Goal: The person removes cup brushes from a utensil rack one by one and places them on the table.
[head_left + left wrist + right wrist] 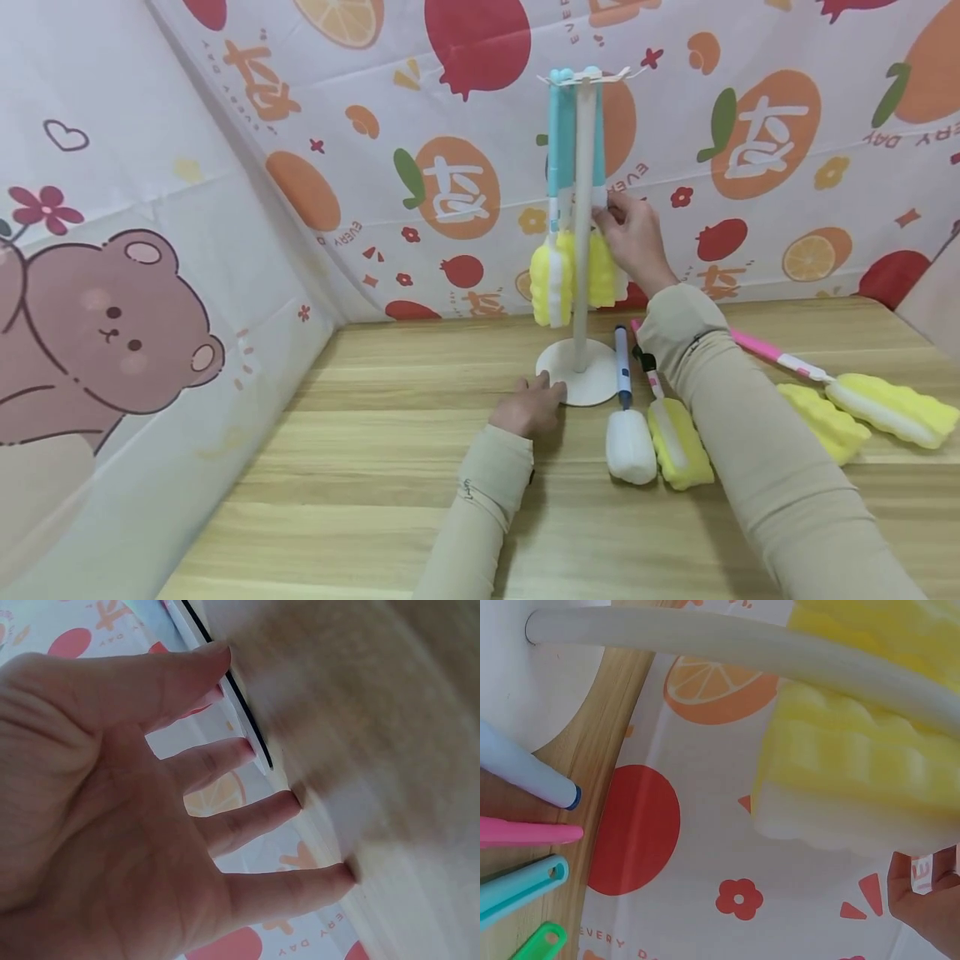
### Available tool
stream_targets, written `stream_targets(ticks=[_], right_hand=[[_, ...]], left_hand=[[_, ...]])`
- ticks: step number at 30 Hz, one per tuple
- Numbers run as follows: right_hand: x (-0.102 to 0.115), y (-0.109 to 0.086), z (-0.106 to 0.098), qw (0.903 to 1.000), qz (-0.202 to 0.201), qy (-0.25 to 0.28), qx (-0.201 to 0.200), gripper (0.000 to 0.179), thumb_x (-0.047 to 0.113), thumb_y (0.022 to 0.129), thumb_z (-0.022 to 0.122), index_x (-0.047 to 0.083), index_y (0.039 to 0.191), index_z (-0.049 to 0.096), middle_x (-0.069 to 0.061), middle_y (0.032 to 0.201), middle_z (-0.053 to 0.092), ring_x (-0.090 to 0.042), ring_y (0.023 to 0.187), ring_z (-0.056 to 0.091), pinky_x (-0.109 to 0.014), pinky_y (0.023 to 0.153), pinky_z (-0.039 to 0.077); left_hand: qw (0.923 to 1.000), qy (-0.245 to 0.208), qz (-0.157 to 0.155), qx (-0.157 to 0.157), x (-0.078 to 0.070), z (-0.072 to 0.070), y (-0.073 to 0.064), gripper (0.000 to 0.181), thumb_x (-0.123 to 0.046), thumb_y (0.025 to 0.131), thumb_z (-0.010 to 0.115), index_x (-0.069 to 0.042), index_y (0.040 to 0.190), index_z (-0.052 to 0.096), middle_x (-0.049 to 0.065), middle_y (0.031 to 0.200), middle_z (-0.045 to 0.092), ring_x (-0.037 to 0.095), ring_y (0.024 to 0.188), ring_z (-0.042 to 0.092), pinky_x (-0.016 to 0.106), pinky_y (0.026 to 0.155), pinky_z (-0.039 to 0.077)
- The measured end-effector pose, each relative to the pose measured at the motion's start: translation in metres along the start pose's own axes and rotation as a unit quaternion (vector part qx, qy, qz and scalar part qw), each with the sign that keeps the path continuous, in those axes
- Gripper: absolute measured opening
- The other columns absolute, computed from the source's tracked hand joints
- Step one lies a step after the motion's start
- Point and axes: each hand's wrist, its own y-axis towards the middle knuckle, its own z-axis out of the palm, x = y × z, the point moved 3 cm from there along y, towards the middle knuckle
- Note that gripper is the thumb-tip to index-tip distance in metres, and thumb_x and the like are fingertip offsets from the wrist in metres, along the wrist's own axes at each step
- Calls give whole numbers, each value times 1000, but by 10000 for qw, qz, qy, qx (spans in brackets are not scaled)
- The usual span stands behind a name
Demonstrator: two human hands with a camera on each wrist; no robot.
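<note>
A white stand (584, 250) holds several sponge brushes by their teal handles from its top hooks; yellow heads hang around the pole. My right hand (636, 237) pinches the right-hand hanging sponge brush (603, 271) at the pale lower part of its handle. In the right wrist view its yellow-and-white head (840, 772) hangs beside the pole, and only part of my right hand (930, 900) shows at the edge. At the foot of the stand, my left hand (531, 407) touches the round base (592, 387). In the left wrist view its fingers (247, 825) are spread against the base edge and tabletop.
Right of the base lie a white-headed brush (630, 446) and a yellow sponge brush (678, 442). Farther right, beyond my sleeve, are a pink-handled brush (892, 408) and another yellow head (825, 421). A fruit-print cloth (465, 117) hangs behind the wooden table (360, 500).
</note>
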Motion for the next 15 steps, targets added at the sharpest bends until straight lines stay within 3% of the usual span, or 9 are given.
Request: stream_targets(ticks=[6,11,15], right_hand=[[-2,-3,-7,9998,-106,-176,50,33,15,106,55,-4,133,60,-21,123,65,-28,103,58,-38,96,50],[2,-7,-11,9994,-169,-272,156,31,15,106,55,-6,127,62,-22,111,66,-25,89,56,-23,72,46],[8,-7,-11,9993,-146,-265,217,31,16,106,55,-5,127,63,-21,108,66,-24,86,57,-19,65,44]], left_hand=[[10000,78,43,-3,-3,2,1,30,-7,96,60,-18,123,58,8,153,42,33,118,47,46,73,52],[10000,0,70,0,-2,3,1,31,-7,96,61,-17,125,58,10,155,40,35,122,47,48,74,53],[10000,-61,74,-5,1,1,0,25,-7,97,61,-15,120,58,11,156,39,36,121,46,49,73,53]])
